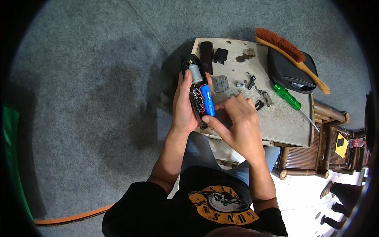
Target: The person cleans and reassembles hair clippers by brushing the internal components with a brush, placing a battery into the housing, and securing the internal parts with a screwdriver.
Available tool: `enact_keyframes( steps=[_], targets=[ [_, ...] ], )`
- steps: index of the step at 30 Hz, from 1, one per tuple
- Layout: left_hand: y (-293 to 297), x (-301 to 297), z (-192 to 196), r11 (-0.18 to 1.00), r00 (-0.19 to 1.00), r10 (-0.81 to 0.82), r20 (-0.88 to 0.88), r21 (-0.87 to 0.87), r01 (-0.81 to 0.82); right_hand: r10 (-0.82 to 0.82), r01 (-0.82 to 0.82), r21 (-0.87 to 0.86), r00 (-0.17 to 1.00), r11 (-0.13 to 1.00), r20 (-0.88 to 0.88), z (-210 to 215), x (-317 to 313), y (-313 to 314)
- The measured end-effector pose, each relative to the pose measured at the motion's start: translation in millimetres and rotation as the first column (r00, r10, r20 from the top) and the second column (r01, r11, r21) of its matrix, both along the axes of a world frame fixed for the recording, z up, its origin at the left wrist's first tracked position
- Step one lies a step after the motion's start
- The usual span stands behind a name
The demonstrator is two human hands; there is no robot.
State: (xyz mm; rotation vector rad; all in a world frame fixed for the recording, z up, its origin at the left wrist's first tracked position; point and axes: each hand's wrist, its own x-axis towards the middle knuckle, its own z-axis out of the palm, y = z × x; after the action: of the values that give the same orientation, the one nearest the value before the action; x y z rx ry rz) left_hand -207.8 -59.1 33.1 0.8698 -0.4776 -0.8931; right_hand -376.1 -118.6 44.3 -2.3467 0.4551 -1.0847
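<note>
Cradling left hand [184, 111]: grasping an opened black handheld device [193, 103] from its left side, the thumb lying beside the motor and fingertips showing on the other side.
Working right hand [242, 123]: curling loosely, not clenching; the thumb is reaching the battery's lower end and the index finger its right side; I cannot tell whether they are gripping it.
Device position: hanging in the left hand at the left edge of the table [284, 127], its inside facing up.
Exposed insides: the silver motor [195, 74], blue battery [207, 100] and thin wires [198, 96] are all sitting in the body.
Loose parts: a dark casing piece [206, 57] is lying by the far left corner, a small black piece [221, 56] beside it; a grey plate [220, 84] and a metal part [267, 98] are lying farther in.
Apparent progress: the opening-up is looking well advanced, with the cover seemingly off; motor and battery are not yet coming out, and the loose parts are lying unattached.
Tools: a green-handled screwdriver [286, 95] is crossing the right edge; a brush [284, 46] is resting on a black case [279, 63] at the far right corner.
</note>
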Motion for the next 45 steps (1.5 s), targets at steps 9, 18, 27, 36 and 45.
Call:
enact_keyframes(
  steps=[9, 18, 27, 36, 45],
  targets=[
    [-0.8, 1.1, -5.3, 0.998, 0.999, 0.032, 0.001, -0.052, -0.032, 0.031, -0.034, 0.077, 0.998, 0.996, 0.047, 4.6, -0.3, 3.0],
    [-1.3, 1.1, -4.3, 0.996, 1.000, -0.006, 0.027, -0.089, 0.008, 0.039, -0.041, 0.044, 0.999, 0.998, 0.033, 3.0, 0.9, 3.0],
    [1.1, 3.3, -4.0, 0.994, 0.998, -0.057, 0.008, -0.088, 0.058, 0.067, -0.068, 0.036, 0.998, 0.997, 0.014, 1.7, 0.6, 1.6],
    [2.2, 5.1, 2.4, 0.989, 0.993, -0.106, 0.047, -0.098, 0.110, 0.126, -0.125, 0.034, 0.992, 0.992, -0.016, -2.3, -1.5, 0.9],
    [2.4, 6.3, -1.6, 0.991, 0.994, -0.105, 0.019, -0.079, 0.106, 0.114, -0.114, 0.036, 0.993, 0.993, -0.013, -3.2, 0.3, 1.4]
  ],
)
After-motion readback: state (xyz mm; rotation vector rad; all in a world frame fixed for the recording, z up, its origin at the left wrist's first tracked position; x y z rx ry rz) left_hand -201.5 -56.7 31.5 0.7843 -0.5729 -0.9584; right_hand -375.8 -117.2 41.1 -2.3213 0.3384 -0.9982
